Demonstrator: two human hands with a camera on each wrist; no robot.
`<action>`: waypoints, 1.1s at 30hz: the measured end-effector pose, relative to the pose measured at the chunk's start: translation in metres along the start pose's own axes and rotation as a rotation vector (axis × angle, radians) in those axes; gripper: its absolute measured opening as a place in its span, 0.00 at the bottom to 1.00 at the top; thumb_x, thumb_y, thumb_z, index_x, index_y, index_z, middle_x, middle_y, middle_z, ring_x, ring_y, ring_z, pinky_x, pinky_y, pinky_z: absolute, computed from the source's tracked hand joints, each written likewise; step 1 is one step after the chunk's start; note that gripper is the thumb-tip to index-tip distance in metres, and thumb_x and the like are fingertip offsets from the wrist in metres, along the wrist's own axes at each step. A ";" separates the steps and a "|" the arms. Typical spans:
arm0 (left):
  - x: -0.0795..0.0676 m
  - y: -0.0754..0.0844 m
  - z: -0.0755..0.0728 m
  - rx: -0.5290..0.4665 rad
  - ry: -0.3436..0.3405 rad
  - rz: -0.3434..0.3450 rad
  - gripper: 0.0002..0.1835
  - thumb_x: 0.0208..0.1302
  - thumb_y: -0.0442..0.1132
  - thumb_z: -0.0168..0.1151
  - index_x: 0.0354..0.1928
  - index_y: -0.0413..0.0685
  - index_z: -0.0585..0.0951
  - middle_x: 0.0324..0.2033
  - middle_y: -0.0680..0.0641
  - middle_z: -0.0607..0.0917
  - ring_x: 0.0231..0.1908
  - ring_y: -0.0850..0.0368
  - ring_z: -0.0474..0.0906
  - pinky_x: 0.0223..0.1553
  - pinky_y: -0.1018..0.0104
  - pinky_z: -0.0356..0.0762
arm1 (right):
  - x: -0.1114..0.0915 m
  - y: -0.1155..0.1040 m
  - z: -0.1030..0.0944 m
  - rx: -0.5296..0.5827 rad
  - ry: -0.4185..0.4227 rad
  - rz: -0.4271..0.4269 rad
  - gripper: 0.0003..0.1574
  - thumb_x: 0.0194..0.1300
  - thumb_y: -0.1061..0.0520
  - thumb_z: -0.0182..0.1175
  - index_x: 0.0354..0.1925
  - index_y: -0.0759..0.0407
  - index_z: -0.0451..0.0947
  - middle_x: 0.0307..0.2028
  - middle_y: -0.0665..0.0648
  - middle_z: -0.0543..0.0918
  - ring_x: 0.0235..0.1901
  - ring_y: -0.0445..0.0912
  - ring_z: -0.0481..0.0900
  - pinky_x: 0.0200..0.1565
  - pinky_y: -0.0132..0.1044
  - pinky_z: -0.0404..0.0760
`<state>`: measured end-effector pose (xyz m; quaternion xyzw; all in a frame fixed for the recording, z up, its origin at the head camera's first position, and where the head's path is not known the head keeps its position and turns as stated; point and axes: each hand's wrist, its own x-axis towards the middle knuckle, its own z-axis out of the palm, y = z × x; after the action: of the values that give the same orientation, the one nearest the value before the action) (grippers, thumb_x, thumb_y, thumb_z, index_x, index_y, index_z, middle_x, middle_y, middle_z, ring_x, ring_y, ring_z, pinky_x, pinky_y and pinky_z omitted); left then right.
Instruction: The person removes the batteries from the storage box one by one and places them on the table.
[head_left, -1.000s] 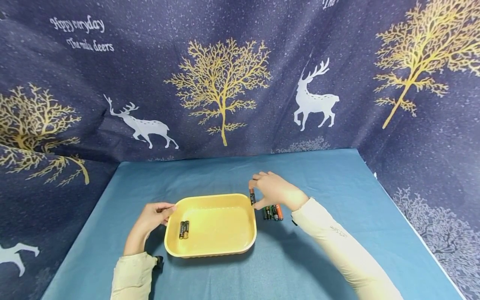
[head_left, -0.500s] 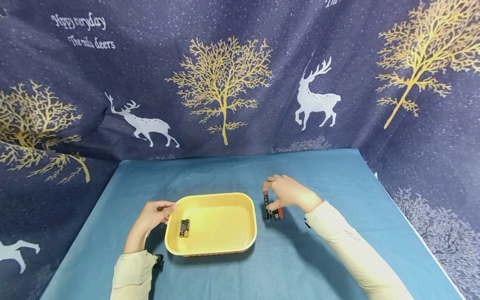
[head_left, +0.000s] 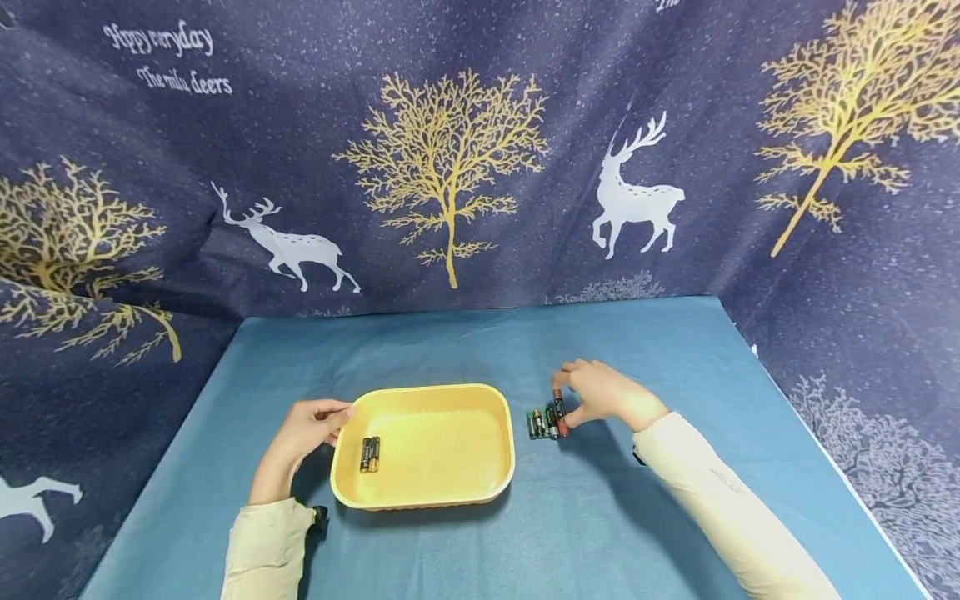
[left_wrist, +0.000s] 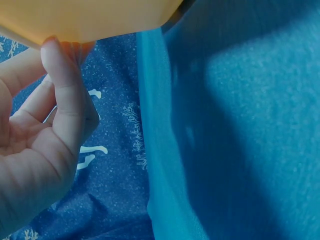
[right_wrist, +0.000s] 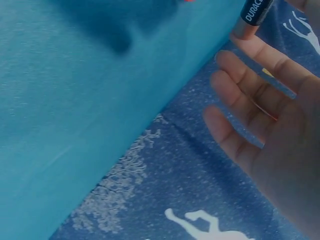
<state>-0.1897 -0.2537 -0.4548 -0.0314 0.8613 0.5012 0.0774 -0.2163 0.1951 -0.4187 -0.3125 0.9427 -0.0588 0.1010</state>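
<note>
A yellow plastic tray (head_left: 431, 492) stands on the table, and my left hand (head_left: 309, 429) pinches its left rim between thumb and fingers. Two dark batteries (head_left: 370, 455) lie side by side inside it, toward the left. To the right of the tray, my right hand (head_left: 606, 393) holds a black, copper-ended battery (head_left: 558, 403) upright between thumb and index finger. The right wrist view shows Duracell lettering on this battery (right_wrist: 254, 14); the other fingers (right_wrist: 235, 95) stay off it. Beneath and beside it, several more batteries (head_left: 537, 423) lie in a row, partly hidden by the hand.
Blue cloth (head_left: 450, 558) covers the table. A dark curtain (head_left: 480, 167) printed with deer and trees rises behind the far edge and at both sides. The left wrist view shows the tray's underside (left_wrist: 110, 20) over the cloth.
My right hand has moved right, from the tray's right rim across the row of batteries, carrying the held battery. The left hand and tray stay in place.
</note>
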 end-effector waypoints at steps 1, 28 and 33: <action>0.000 0.000 0.000 -0.001 0.000 0.004 0.19 0.67 0.38 0.61 0.52 0.27 0.79 0.31 0.43 0.85 0.25 0.54 0.81 0.28 0.62 0.83 | -0.001 0.001 0.001 0.000 0.000 0.004 0.34 0.49 0.47 0.74 0.53 0.59 0.79 0.54 0.63 0.77 0.52 0.59 0.75 0.58 0.59 0.69; 0.001 -0.001 0.000 -0.004 -0.004 -0.002 0.19 0.67 0.38 0.61 0.52 0.27 0.79 0.31 0.43 0.86 0.24 0.55 0.81 0.29 0.61 0.83 | -0.006 0.013 0.032 0.016 -0.014 0.037 0.23 0.43 0.48 0.78 0.38 0.49 0.80 0.46 0.56 0.80 0.47 0.56 0.76 0.55 0.58 0.73; 0.001 -0.001 0.000 -0.005 -0.003 0.012 0.18 0.67 0.36 0.60 0.51 0.27 0.79 0.30 0.42 0.86 0.24 0.54 0.81 0.28 0.62 0.83 | -0.005 0.013 0.033 0.009 -0.011 0.037 0.23 0.42 0.48 0.78 0.37 0.49 0.81 0.52 0.62 0.79 0.52 0.61 0.75 0.57 0.63 0.69</action>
<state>-0.1906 -0.2548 -0.4558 -0.0256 0.8601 0.5038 0.0754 -0.2122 0.2072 -0.4526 -0.2948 0.9475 -0.0597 0.1085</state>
